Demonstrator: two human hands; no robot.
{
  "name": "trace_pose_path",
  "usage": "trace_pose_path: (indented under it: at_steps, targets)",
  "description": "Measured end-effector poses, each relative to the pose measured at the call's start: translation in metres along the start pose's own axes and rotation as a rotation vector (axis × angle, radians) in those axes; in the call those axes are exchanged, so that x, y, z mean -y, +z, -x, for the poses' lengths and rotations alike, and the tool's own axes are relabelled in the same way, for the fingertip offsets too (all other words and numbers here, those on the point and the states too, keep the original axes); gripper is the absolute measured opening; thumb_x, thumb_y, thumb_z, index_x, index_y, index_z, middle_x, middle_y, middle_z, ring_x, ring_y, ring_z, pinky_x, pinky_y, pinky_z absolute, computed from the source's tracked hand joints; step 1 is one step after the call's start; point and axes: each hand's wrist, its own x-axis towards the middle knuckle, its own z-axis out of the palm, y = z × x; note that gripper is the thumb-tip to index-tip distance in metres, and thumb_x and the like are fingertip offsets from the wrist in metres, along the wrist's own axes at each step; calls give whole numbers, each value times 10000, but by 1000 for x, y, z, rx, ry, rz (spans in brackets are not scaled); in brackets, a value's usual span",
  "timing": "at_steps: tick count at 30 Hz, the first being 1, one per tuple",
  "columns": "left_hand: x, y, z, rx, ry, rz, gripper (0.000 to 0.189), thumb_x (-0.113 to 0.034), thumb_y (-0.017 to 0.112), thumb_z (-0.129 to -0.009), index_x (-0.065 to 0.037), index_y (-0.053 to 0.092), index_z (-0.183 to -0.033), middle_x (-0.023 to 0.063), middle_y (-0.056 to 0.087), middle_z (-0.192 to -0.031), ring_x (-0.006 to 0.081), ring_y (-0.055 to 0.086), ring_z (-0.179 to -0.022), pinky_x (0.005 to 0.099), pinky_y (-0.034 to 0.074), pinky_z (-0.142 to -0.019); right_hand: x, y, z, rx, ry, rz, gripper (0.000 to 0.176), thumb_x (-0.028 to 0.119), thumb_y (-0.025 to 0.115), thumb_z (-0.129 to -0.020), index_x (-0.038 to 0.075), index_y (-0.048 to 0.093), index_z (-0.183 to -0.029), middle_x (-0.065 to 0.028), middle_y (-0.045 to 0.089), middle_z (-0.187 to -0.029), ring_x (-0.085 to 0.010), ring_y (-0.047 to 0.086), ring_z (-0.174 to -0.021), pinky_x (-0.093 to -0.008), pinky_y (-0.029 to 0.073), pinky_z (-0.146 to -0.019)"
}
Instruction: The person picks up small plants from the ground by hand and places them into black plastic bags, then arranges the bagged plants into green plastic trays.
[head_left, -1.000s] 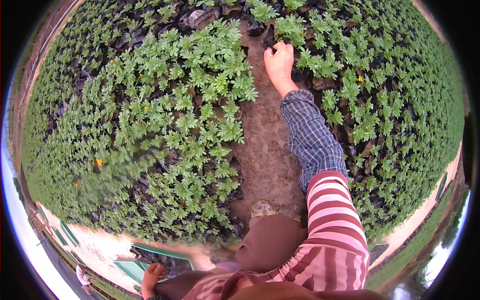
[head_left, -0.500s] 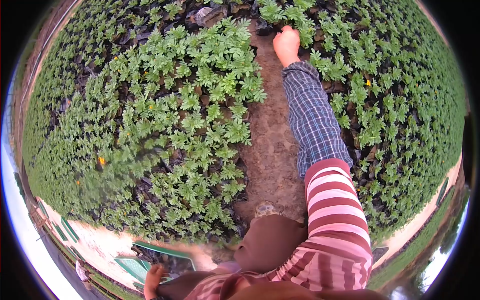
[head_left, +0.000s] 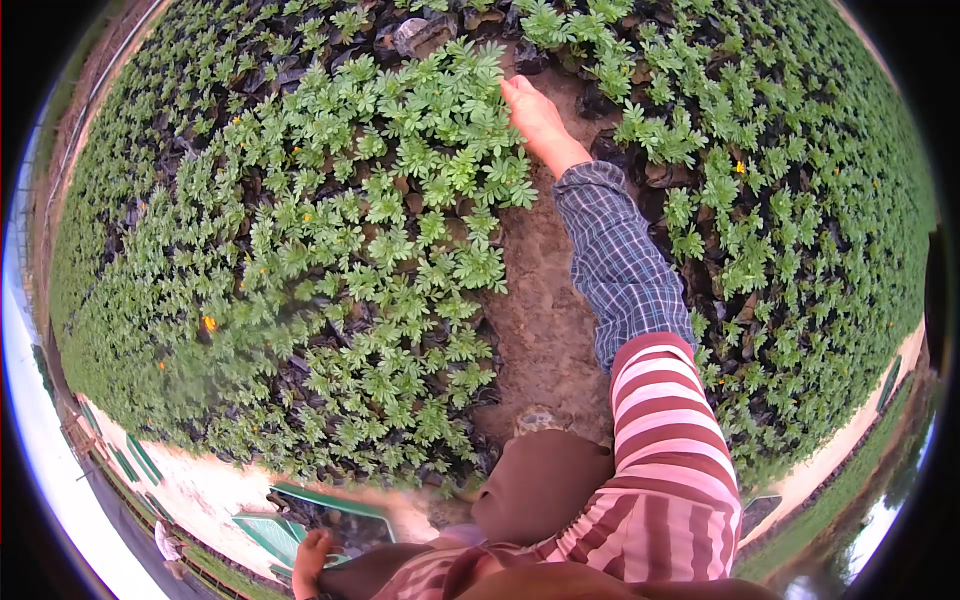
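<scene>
My right hand point(head_left: 535, 115) reaches out at the top centre, its fingertips at the right edge of the left-hand plants point(head_left: 440, 130). The fingers look pressed together against the leaves; whatever they grip is too small to make out. A checked sleeve and a striped sleeve cover that arm. Low in the view, my left hand point(head_left: 312, 553) is curled beside my dark-clad leg, near a green-edged tray point(head_left: 340, 500); what it holds, if anything, is hidden. The plants stand in dark bags.
A strip of bare brown soil point(head_left: 545, 270) runs between the two plant beds. More seedlings point(head_left: 770, 220) with a few orange flowers fill the right side. Green frames lie on pale ground at lower left. A distant person point(head_left: 168, 545) stands at the far lower left.
My right hand has moved left and slightly down, from the right-hand plants across the soil strip to the left-hand plants. My left hand has barely moved.
</scene>
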Motion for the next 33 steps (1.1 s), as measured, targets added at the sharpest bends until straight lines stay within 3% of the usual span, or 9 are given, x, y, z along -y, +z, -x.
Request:
trace_pose_path:
  at_steps: [3,5,7,11,13,19,23,31,33]
  targets:
    - [-4,0,0,23,-9,-18,265,-242,486,-957,-54,479,-1143,121,638,-956,223,643,-837,340,520,-672,-15,15,-18,-128,-4,-165,275,272,480,-885,49,533,-1038,-181,579,-988,-344,557,-981,-392,425,-813]
    - [-12,2,3,-13,-23,-18,259,-241,488,-957,-50,487,-1131,120,640,-940,225,646,-824,341,521,-672,-37,28,-28,-287,-384,40,246,254,511,-846,32,536,-947,-181,578,-887,-330,561,-953,-384,428,-777]
    - [-13,1,0,-17,4,-7,260,-245,492,-956,-45,493,-1121,119,641,-933,225,647,-813,342,522,-675,-30,32,-34,-203,9,-630,203,213,551,-800,29,542,-885,-175,581,-912,-336,558,-950,-404,431,-796]
    - [-12,-2,-8,-24,74,0,262,-256,503,-953,-34,509,-1092,121,643,-916,225,651,-787,338,526,-673,-40,18,-12,-562,-478,260,119,81,608,-717,44,574,-824,-182,598,-899,-372,578,-901,-440,471,-773]
    - [-19,2,-4,-31,58,18,241,-221,514,-937,-26,524,-1078,102,639,-883,198,640,-760,322,528,-652,-48,-2,-5,-513,-409,547,122,77,606,-718,39,627,-832,-172,630,-822,-373,608,-807,-435,504,-734]
    - [-18,-5,-13,-43,43,-19,227,-192,522,-929,-7,544,-1059,83,635,-849,163,625,-729,290,530,-611,-77,-40,-8,-504,-174,656,167,85,584,-787,63,610,-951,-135,626,-782,-322,619,-731,-371,506,-629]
    - [-19,-6,-18,-40,58,-5,247,-215,527,-938,-4,546,-1065,80,636,-844,154,616,-715,282,524,-605,-36,-24,58,-799,-483,312,88,88,578,-829,51,586,-908,-111,580,-886,-277,590,-792,-358,482,-692]
    - [-30,-3,-12,-27,49,20,266,-228,536,-940,-8,538,-1089,89,638,-853,155,609,-702,281,514,-609,-58,26,83,-50,-340,417,342,51,606,-794,91,544,-1128,-102,546,-1055,-242,577,-942,-307,467,-798]
    - [-30,-2,-12,-27,46,20,265,-226,534,-941,-9,535,-1092,91,639,-857,158,612,-707,282,516,-613,-80,48,61,33,-45,-688,283,82,606,-815,65,549,-1091,-62,560,-1012,-202,573,-902,-300,462,-770]
